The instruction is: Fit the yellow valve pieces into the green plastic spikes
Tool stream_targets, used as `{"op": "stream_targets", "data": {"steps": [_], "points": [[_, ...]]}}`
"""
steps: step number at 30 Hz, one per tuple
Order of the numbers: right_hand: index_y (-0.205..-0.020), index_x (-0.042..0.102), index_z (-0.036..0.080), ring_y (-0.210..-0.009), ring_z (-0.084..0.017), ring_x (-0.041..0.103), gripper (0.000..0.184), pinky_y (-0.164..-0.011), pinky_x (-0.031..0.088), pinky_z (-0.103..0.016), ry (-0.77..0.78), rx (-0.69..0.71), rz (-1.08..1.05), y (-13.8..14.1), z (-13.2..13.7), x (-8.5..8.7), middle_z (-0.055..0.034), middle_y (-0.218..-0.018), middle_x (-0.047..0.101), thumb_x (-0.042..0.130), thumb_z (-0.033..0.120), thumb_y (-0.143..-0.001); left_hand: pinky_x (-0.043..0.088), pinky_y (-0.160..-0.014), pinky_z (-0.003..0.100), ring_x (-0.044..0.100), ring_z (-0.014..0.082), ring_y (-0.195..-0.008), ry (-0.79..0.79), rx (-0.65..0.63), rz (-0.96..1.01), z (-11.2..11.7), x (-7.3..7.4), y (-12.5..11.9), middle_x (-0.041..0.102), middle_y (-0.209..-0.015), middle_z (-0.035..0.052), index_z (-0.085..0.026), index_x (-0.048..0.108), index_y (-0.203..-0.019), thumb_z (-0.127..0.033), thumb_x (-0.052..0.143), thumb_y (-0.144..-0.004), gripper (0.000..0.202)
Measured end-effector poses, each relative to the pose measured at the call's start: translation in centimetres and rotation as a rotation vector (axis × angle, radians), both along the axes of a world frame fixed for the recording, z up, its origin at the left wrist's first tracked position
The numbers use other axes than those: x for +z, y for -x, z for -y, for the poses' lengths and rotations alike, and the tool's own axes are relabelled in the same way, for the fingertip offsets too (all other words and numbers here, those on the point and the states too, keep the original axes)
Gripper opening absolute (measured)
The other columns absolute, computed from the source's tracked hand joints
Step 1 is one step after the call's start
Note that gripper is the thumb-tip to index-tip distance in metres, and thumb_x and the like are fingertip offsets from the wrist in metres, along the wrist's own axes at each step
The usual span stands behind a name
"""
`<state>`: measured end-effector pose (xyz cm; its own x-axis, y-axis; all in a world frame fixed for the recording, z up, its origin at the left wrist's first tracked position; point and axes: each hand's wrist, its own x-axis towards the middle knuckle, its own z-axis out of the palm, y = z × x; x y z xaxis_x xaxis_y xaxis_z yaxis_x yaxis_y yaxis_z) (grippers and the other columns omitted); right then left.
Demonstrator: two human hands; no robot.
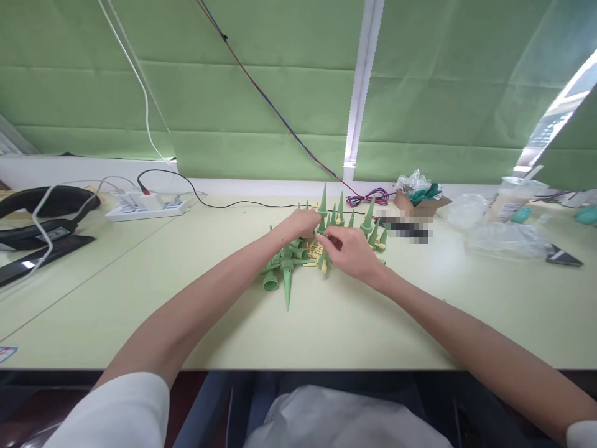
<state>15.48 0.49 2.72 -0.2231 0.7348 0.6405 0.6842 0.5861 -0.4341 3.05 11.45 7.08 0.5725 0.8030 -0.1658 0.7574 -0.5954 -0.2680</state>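
Note:
Both my hands meet over a cluster of green plastic parts in the middle of the table. My left hand is closed at the base of an upright green cone and appears to grip it. Close beside it, my right hand pinches thumb and fingers together at the same cone; whatever is between the fingertips is too small to make out. Small yellow pieces lie in a pile below the hands. Loose green spiked parts lie to the left, and more green cones stand to the right, some with yellow pieces on them.
A power strip and black headphones are at the left. Behind the parts lies a coiled red-blue cable. Toward the right are a cardboard box, a drink cup and clear plastic bags.

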Motion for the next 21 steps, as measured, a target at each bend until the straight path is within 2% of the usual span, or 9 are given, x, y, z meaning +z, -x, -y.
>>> {"op": "stream_targets", "data": {"steps": [3,7,10,13,15,18,21], "points": [[-0.062,0.043,0.021,-0.051,-0.012,0.035,0.034,-0.056,0.029,-0.027,-0.028,-0.029,-0.003,-0.1,-0.3,0.4,0.0024,-0.054,0.044,0.049,0.029,-0.094,0.051,-0.079,0.037,0.067,0.0327,-0.095,-0.018,-0.032,0.019,0.2,0.7,0.0,0.068,-0.099,0.0182,-0.012,0.07,-0.102,-0.018,0.067,-0.071,0.031],[-0.064,0.044,0.02,-0.052,-0.013,0.035,0.033,-0.057,0.029,-0.028,-0.053,-0.055,0.017,0.1,-1.0,1.1,0.0012,-0.057,0.047,0.048,0.027,-0.096,0.049,-0.073,0.037,0.067,0.0343,-0.094,-0.079,-0.051,0.066,1.0,2.6,0.6,0.066,-0.091,0.0179,-0.012,0.07,-0.098,-0.027,0.065,-0.076,0.027],[-0.065,0.045,0.02,-0.052,-0.013,0.039,0.033,-0.057,0.027,-0.028,-0.082,-0.081,0.047,0.5,-1.7,1.5,-0.0008,-0.059,0.05,0.046,0.027,-0.097,0.044,-0.063,0.034,0.067,0.0303,-0.082,-0.18,-0.063,0.165,1.8,4.3,1.8,0.065,-0.079,0.0145,-0.014,0.068,-0.08,-0.031,0.064,-0.077,0.018],[-0.067,0.048,0.02,-0.053,-0.015,0.042,0.031,-0.057,0.027,-0.029,-0.096,-0.105,0.08,1.2,-2.9,2.0,-0.0021,-0.059,0.051,0.045,0.025,-0.097,0.037,-0.057,0.032,0.062,0.023,-0.067,-0.281,-0.084,0.27,2.6,5.9,3.4,0.059,-0.061,0.0085,-0.017,0.058,-0.061,-0.034,0.063,-0.078,0.025],[-0.067,0.048,0.019,-0.053,-0.015,0.043,0.03,-0.058,0.027,-0.03,-0.069,-0.121,0.121,1.7,-3.8,2.3,-0.0031,-0.06,0.051,0.045,0.022,-0.097,0.037,-0.058,0.031,0.058,0.0189,-0.061,-0.362,-0.057,0.402,3.1,6.8,4.5,0.053,-0.053,0.005,-0.017,0.051,-0.054,-0.036,0.061,-0.08,0.034],[-0.069,0.049,0.019,-0.057,-0.018,0.047,0.029,-0.059,0.03,-0.031,-0.027,-0.128,0.172,2.6,-5.4,2.4,-0.0057,-0.063,0.054,0.045,0.02,-0.097,0.039,-0.065,0.029,0.051,0.0106,-0.055,-0.601,0.051,0.688,4.3,7.6,5.9,0.045,-0.049,-0.0011,-0.016,0.043,-0.051,-0.04,0.059,-0.082,0.042],[-0.07,0.051,0.019,-0.062,-0.021,0.051,0.028,-0.061,0.033,-0.032,0.012,-0.135,0.24,3.6,-7.2,2.2,-0.008,-0.066,0.054,0.044,0.021,-0.098,0.041,-0.07,0.029,0.048,0.0061,-0.052,-0.797,-0.012,0.95,5.8,7.2,6.8,0.043,-0.05,-0.0051,-0.015,0.046,-0.056,-0.037,0.058,-0.083,0.037]]}}
